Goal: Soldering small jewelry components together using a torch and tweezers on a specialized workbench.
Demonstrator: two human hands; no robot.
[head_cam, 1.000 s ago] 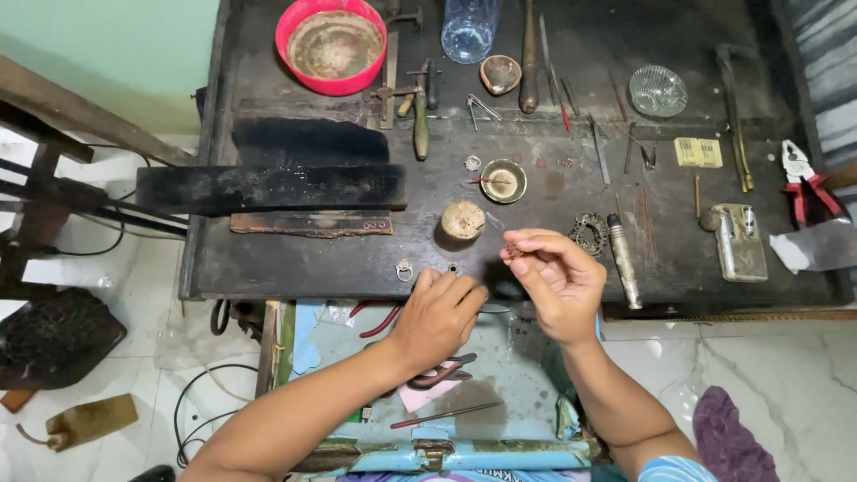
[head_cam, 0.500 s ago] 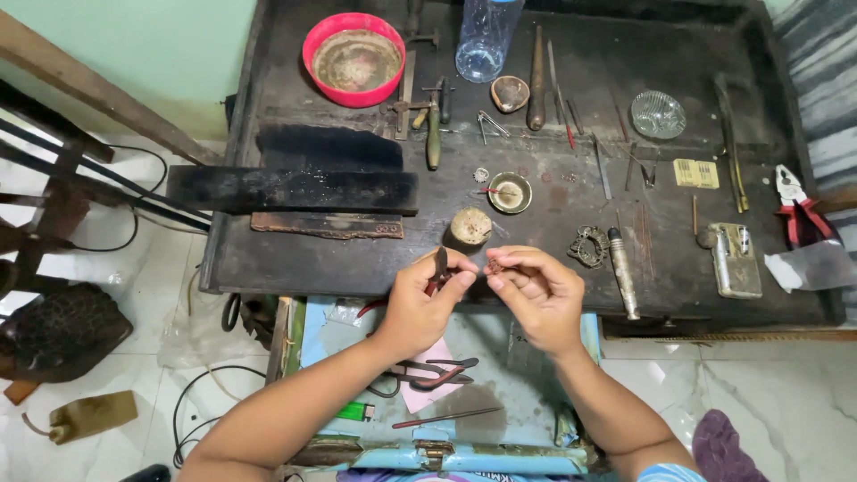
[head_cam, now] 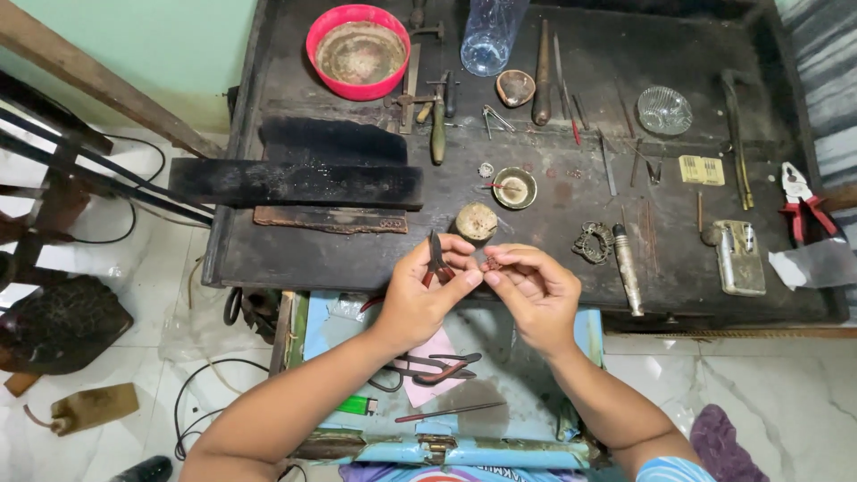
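Note:
My left hand (head_cam: 425, 287) grips small red-handled pliers (head_cam: 436, 261), their tips pointing up and toward the right hand. My right hand (head_cam: 530, 291) pinches a tiny reddish metal piece (head_cam: 492, 262) between thumb and fingers, right beside the plier tips. Both hands meet over the near edge of the dark workbench (head_cam: 312, 259), just in front of a small round wooden stub (head_cam: 476, 221). The small piece is mostly hidden by my fingers.
On the bench lie a red bowl (head_cam: 357, 40), a plastic bottle (head_cam: 492, 36), a small metal dish (head_cam: 515, 187), an ornate metal ring (head_cam: 593, 243), a metal cylinder (head_cam: 626, 268), red pliers (head_cam: 803, 201) and several hand tools. A blue tray (head_cam: 580, 326) below holds scissors-like tools (head_cam: 433, 366).
My left hand picked up the pliers from near the bench edge and both hands came together, bringing the plier tips next to the small piece held in my right hand.

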